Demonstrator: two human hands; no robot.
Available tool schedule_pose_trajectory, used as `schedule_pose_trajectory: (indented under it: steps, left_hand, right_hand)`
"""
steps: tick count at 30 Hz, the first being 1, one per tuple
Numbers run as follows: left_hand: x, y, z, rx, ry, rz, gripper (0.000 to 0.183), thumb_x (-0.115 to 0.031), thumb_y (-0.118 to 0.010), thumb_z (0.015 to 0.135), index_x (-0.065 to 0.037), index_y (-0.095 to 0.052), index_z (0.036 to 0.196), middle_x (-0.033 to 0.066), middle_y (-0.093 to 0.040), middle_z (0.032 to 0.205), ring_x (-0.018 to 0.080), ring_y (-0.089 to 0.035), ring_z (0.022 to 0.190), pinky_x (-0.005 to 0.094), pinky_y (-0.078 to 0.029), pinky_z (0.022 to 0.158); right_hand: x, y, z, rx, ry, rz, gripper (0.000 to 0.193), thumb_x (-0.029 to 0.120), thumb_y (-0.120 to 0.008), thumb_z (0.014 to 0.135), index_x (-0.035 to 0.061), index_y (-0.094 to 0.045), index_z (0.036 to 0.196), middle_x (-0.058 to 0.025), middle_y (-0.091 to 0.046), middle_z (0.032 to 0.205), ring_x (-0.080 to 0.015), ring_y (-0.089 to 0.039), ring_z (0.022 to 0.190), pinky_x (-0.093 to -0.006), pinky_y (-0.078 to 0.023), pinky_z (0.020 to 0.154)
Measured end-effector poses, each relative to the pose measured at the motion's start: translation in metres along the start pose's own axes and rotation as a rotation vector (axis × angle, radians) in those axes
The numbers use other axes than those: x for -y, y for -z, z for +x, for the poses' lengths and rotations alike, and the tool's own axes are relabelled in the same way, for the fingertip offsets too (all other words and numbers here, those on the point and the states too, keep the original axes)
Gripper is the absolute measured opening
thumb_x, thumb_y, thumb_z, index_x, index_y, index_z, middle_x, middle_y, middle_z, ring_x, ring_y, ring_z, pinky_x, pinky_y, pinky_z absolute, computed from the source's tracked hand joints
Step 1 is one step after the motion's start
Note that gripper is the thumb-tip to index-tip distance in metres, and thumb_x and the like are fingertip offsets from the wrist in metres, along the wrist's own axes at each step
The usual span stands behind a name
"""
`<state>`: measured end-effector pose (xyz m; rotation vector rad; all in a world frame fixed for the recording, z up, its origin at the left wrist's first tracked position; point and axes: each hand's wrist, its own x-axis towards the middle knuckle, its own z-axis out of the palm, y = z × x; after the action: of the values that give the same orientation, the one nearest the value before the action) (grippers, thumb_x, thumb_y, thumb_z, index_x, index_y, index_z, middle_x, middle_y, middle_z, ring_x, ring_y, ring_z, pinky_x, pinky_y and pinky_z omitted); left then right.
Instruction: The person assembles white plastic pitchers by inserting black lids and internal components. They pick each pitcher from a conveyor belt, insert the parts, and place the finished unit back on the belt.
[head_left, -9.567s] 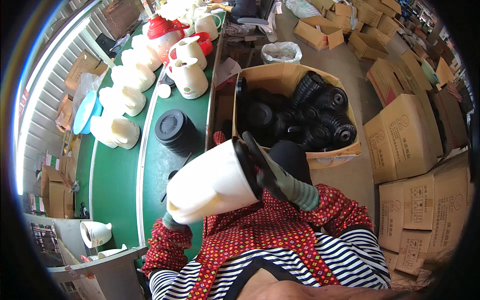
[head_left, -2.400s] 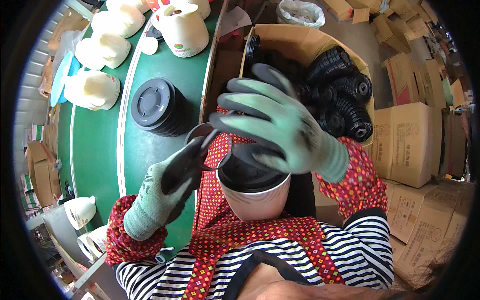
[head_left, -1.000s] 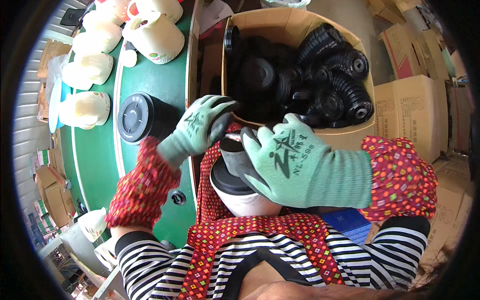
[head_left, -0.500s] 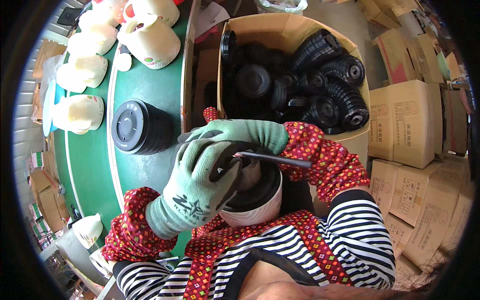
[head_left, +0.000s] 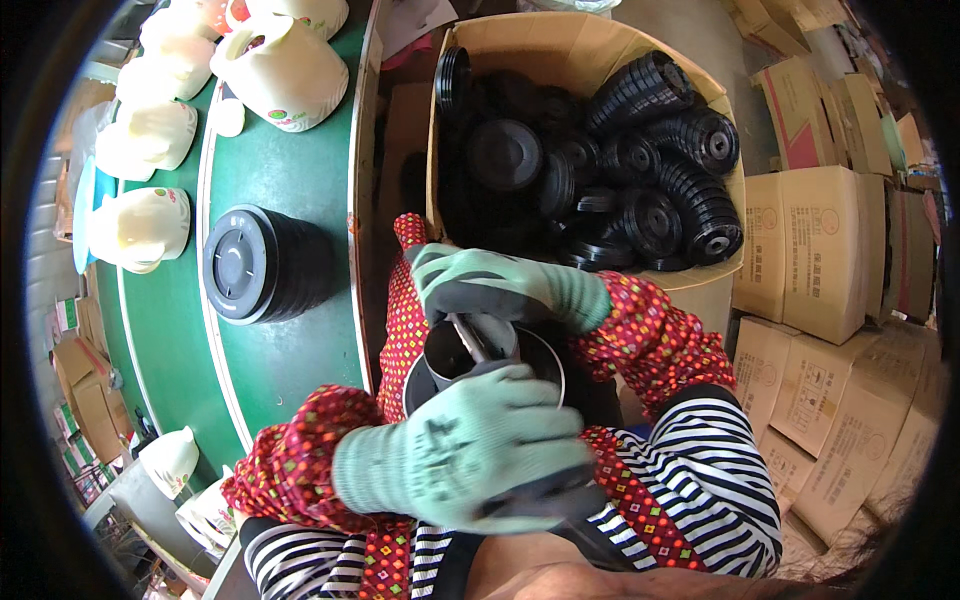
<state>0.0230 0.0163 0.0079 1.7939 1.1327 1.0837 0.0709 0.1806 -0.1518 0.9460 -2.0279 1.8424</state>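
Smooth, hollow grey-black cylinder (head_left: 501,340), right fingers (head_left: 480,298) around its rim, left fingers' (head_left: 540,440) hold unclear.

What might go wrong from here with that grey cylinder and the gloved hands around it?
The grey cylinder might tilt or slip off the black round piece beneath it if the dark bar across it is pushed unevenly. The left hand, blurred and close to the right hand, could perhaps knock it if its hold slips.
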Motion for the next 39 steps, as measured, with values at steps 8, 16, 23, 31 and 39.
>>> schedule_pose_trajectory:
  steps: [8, 16, 23, 31, 39]
  left_hand:
    - [0.034, 0.024, -0.075, -0.217, -0.174, -0.52, 0.051, -0.047, -0.069, 0.099, 0.003, -0.077, 0.088, 0.0143, -0.068, 0.073, 0.034, -0.066, 0.068, 0.0497, -0.053, 0.078]
    - [0.043, 0.009, -0.091, -0.719, 0.128, -0.767, 0.046, -0.044, -0.056, 0.107, -0.007, -0.061, 0.08, 0.0056, -0.059, 0.069, 0.0209, -0.059, 0.06, 0.0416, -0.054, 0.08]
    - [-0.009, 0.041, -0.126, -0.517, 0.703, 0.086, 0.043, -0.01, -0.073, 0.097, 0.002, -0.064, 0.138, 0.0149, -0.076, 0.115, 0.0183, -0.072, 0.104, 0.0341, -0.055, 0.096]
    - [-0.019, -0.014, -0.263, -0.809, 0.924, 0.081, 0.028, -0.026, -0.063, 0.105, -0.003, -0.078, 0.1, -0.0038, -0.056, 0.065, 0.005, -0.046, 0.057, 0.0262, -0.036, 0.052]
    - [0.061, -0.077, -0.411, -1.09, 1.195, 0.127, 0.027, -0.028, -0.066, 0.101, -0.004, -0.077, 0.108, 0.0167, -0.076, 0.097, 0.0344, -0.074, 0.092, 0.0426, -0.057, 0.084]
  right_hand:
    - [0.081, 0.032, -0.015, 0.164, -0.552, -0.41, 0.067, 0.06, -0.085, 0.067, 0.0096, -0.069, 0.108, -0.0107, -0.066, 0.102, -0.0324, -0.06, 0.102, -0.0466, -0.042, 0.094]
    - [0.13, 0.016, 0.011, 0.227, -0.943, -0.649, 0.07, 0.074, -0.079, 0.071, 0.0082, -0.07, 0.092, -0.0144, -0.072, 0.085, -0.0369, -0.073, 0.085, -0.0486, -0.056, 0.074]
    - [0.139, 0.011, 0.059, 0.062, -0.623, -0.973, 0.064, 0.068, -0.083, 0.07, 0.0078, -0.066, 0.085, -0.0132, -0.068, 0.085, -0.0352, -0.069, 0.085, -0.0477, -0.051, 0.077]
    - [0.167, -0.032, 0.032, 0.001, -0.468, -0.898, 0.083, 0.045, -0.088, 0.074, 0.0073, -0.062, 0.144, -0.0183, -0.057, 0.144, -0.039, -0.053, 0.134, -0.0518, -0.038, 0.115]
    - [0.137, -0.105, -0.042, -0.374, -0.422, -0.688, 0.061, 0.034, -0.092, 0.073, 0.0014, -0.071, 0.119, -0.0144, -0.067, 0.115, -0.0359, -0.064, 0.112, -0.0451, -0.052, 0.098]
